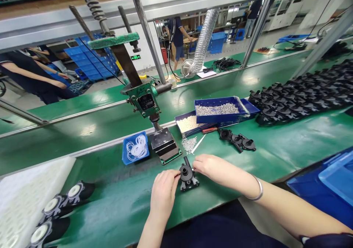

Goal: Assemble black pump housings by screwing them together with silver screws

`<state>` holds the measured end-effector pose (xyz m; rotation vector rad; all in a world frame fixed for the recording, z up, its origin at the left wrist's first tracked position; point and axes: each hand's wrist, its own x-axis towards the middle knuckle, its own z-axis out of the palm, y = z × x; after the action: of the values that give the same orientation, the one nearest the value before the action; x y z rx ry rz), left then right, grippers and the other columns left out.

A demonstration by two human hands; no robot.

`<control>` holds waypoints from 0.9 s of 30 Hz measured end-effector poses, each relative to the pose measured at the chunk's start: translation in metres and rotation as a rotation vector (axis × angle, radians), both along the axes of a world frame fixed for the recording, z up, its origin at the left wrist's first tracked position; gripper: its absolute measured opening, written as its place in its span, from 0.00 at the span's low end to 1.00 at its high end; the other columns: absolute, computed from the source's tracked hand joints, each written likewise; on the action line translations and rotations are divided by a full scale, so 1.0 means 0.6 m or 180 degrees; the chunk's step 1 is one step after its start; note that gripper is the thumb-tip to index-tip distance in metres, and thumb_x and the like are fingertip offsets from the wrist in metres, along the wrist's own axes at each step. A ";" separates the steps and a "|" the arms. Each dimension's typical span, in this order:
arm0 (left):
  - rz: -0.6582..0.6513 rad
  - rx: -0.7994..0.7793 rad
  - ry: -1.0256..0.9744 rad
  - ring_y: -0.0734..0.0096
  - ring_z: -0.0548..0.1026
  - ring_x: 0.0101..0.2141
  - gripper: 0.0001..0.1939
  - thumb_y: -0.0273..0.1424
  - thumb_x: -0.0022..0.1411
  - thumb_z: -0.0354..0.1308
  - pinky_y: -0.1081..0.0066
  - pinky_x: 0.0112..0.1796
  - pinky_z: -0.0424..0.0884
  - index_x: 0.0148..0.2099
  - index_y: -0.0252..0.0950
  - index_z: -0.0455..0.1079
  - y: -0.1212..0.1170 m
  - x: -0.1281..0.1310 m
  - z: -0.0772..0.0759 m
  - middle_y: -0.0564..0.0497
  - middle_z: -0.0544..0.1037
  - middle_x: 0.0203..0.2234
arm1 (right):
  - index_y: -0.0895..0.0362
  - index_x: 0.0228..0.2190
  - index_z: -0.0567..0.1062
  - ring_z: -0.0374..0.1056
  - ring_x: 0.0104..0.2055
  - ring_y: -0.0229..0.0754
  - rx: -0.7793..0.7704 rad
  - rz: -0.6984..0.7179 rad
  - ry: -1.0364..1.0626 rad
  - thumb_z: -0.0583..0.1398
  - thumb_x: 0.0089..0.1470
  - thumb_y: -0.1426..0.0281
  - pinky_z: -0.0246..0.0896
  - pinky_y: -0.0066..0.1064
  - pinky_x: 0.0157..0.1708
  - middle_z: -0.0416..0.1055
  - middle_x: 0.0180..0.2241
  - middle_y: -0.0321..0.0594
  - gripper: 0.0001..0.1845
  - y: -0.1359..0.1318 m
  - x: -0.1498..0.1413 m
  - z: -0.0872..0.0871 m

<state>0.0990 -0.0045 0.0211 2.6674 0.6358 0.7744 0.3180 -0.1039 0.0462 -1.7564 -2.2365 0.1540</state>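
Observation:
A round black plastic housing (186, 174), with a raised centre spout and a side tube, lies on the green bench in front of me. My left hand (164, 189) grips its left rim between thumb and fingers. Pinched fingers of my right hand (209, 168) touch the opposite edge. A tiny silvery piece (193, 169) shows at those fingertips, too small to identify for sure. Just beyond the housing lies a loose pile of small silvery pieces (189, 144), beside a thin white stick (199, 143).
A green press (146, 101) stands behind, left of blue trays (217, 118) holding small metal parts and pale pieces. White rings fill a blue box (135, 148). More black housings sit right (298, 97) and left (51, 205), near a white tray (33, 189). A red-handled tool (210, 130) lies near the trays.

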 end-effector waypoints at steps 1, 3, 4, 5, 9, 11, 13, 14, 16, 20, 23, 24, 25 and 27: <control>-0.0018 -0.0017 -0.0058 0.67 0.77 0.36 0.04 0.26 0.69 0.54 0.67 0.38 0.70 0.44 0.38 0.70 0.001 -0.002 -0.005 0.51 0.80 0.36 | 0.59 0.31 0.70 0.59 0.28 0.38 0.0012 0.0002 -0.0002 0.54 0.66 0.75 0.55 0.30 0.29 0.66 0.29 0.36 0.10 0.000 0.001 -0.002; -0.0059 0.0004 -0.0186 0.67 0.78 0.37 0.05 0.25 0.68 0.55 0.67 0.40 0.70 0.45 0.38 0.71 0.002 -0.005 -0.015 0.51 0.80 0.36 | 0.59 0.30 0.70 0.59 0.28 0.38 0.0039 0.0003 0.0017 0.55 0.66 0.75 0.54 0.30 0.29 0.66 0.28 0.36 0.10 0.000 0.001 -0.004; -0.0080 0.0018 -0.0239 0.67 0.78 0.37 0.06 0.25 0.68 0.56 0.67 0.40 0.70 0.45 0.38 0.71 0.002 -0.007 -0.020 0.51 0.81 0.37 | 0.58 0.30 0.69 0.59 0.28 0.38 0.0053 0.0002 0.0039 0.55 0.66 0.75 0.54 0.30 0.29 0.66 0.28 0.36 0.11 0.000 0.001 -0.003; -0.0103 0.0009 -0.0275 0.67 0.78 0.38 0.07 0.24 0.68 0.56 0.67 0.41 0.70 0.46 0.38 0.71 0.003 -0.007 -0.024 0.50 0.81 0.37 | 0.58 0.30 0.69 0.59 0.28 0.38 0.0062 -0.0001 0.0062 0.55 0.66 0.75 0.54 0.30 0.29 0.66 0.28 0.36 0.11 0.000 0.002 -0.002; 0.0018 -0.0334 -0.0373 0.68 0.78 0.38 0.07 0.25 0.68 0.56 0.67 0.42 0.71 0.45 0.40 0.72 0.001 -0.008 -0.031 0.52 0.81 0.37 | 0.58 0.30 0.69 0.61 0.29 0.39 0.0025 -0.0105 0.0133 0.55 0.66 0.73 0.56 0.31 0.31 0.68 0.29 0.37 0.11 -0.001 0.003 0.009; 0.0195 -0.0643 -0.0453 0.68 0.78 0.38 0.06 0.27 0.68 0.56 0.68 0.42 0.72 0.44 0.41 0.73 -0.002 -0.008 -0.030 0.53 0.81 0.37 | 0.58 0.30 0.69 0.62 0.29 0.39 -0.0046 -0.0198 0.0212 0.55 0.66 0.72 0.57 0.31 0.31 0.68 0.29 0.37 0.11 -0.001 0.005 0.016; 0.0373 -0.0928 -0.0554 0.68 0.79 0.38 0.04 0.29 0.67 0.57 0.68 0.41 0.73 0.42 0.41 0.73 -0.005 -0.008 -0.028 0.54 0.81 0.36 | 0.59 0.30 0.70 0.63 0.30 0.40 -0.0113 -0.0253 0.0309 0.56 0.66 0.72 0.57 0.31 0.31 0.69 0.29 0.38 0.11 0.001 0.006 0.022; 0.0447 -0.1026 -0.0598 0.68 0.79 0.38 0.04 0.29 0.67 0.58 0.69 0.40 0.74 0.42 0.41 0.73 -0.006 -0.009 -0.027 0.54 0.81 0.36 | 0.59 0.30 0.70 0.63 0.30 0.40 -0.0132 -0.0256 0.0344 0.56 0.66 0.72 0.57 0.31 0.31 0.69 0.29 0.39 0.11 0.002 0.006 0.024; 0.0499 -0.1028 -0.0650 0.68 0.79 0.38 0.04 0.29 0.67 0.58 0.69 0.40 0.74 0.42 0.42 0.73 -0.008 -0.010 -0.027 0.54 0.82 0.36 | 0.59 0.30 0.70 0.63 0.29 0.40 -0.0136 -0.0252 0.0380 0.55 0.66 0.71 0.58 0.31 0.31 0.69 0.29 0.39 0.11 0.007 0.007 0.025; 0.0001 -0.0341 -0.0545 0.68 0.80 0.41 0.10 0.23 0.67 0.55 0.66 0.44 0.73 0.46 0.41 0.73 -0.007 -0.012 -0.033 0.52 0.82 0.40 | 0.59 0.31 0.71 0.65 0.30 0.40 -0.0073 -0.0144 0.0378 0.55 0.66 0.71 0.59 0.30 0.32 0.70 0.30 0.39 0.11 0.022 0.008 0.026; -0.0147 -0.0048 -0.0529 0.67 0.79 0.45 0.13 0.21 0.67 0.54 0.64 0.47 0.73 0.50 0.41 0.71 -0.010 -0.013 -0.039 0.50 0.82 0.44 | 0.60 0.32 0.72 0.67 0.32 0.39 -0.0116 0.0066 0.0239 0.55 0.66 0.74 0.60 0.29 0.34 0.71 0.31 0.39 0.09 0.037 0.004 0.033; -0.0066 -0.0079 -0.0553 0.66 0.78 0.47 0.14 0.22 0.67 0.55 0.63 0.48 0.73 0.52 0.40 0.70 -0.011 -0.013 -0.040 0.48 0.81 0.46 | 0.60 0.33 0.72 0.67 0.32 0.39 -0.0144 0.0138 0.0121 0.55 0.66 0.75 0.60 0.29 0.33 0.72 0.31 0.40 0.09 0.042 0.001 0.038; 0.0039 -0.0153 -0.0581 0.64 0.77 0.49 0.15 0.23 0.67 0.56 0.62 0.50 0.73 0.54 0.40 0.69 -0.012 -0.012 -0.042 0.46 0.79 0.48 | 0.61 0.33 0.73 0.67 0.32 0.39 -0.0172 0.0213 -0.0039 0.55 0.65 0.77 0.61 0.29 0.33 0.72 0.31 0.40 0.09 0.048 -0.002 0.042; 0.0222 -0.0362 -0.0618 0.61 0.74 0.54 0.16 0.26 0.67 0.57 0.59 0.53 0.72 0.56 0.39 0.67 -0.012 -0.010 -0.044 0.43 0.77 0.52 | 0.63 0.33 0.73 0.68 0.31 0.40 -0.0220 0.0388 -0.0452 0.55 0.63 0.81 0.61 0.29 0.32 0.73 0.31 0.42 0.09 0.060 -0.008 0.049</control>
<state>0.0930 -0.0118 -0.0051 2.4416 0.7029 0.9716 0.3135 -0.0677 0.0755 -1.7148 -2.4689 0.1376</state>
